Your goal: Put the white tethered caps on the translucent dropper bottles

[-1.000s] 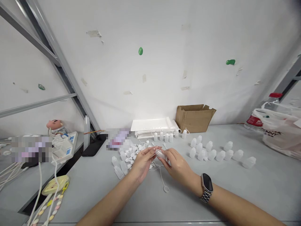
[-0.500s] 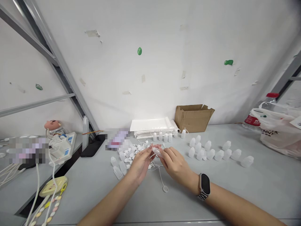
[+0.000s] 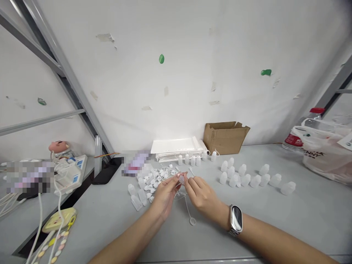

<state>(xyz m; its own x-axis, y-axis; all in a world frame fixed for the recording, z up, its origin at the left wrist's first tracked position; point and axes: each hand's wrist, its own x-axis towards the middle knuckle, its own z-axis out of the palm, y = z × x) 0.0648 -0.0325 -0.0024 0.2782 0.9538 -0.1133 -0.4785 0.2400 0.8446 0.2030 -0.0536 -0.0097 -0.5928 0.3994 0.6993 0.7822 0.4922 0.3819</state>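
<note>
held btl (image 3: 182, 179) mostly hidden; bag (image 3: 321, 165) cut off

Translucent bottle (image 3: 182, 179); held, partly hidden

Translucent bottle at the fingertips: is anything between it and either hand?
Nothing visible: the left hand and right hand both grip the translucent bottle directly. The white caps lie beyond the left hand, not between.

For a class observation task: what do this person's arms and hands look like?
The left hand and right hand are ungloved, and no sleeves show on the forearms. The right wrist wears a watch with a rounded rectangular face, silver-toned case and metal band.
</note>
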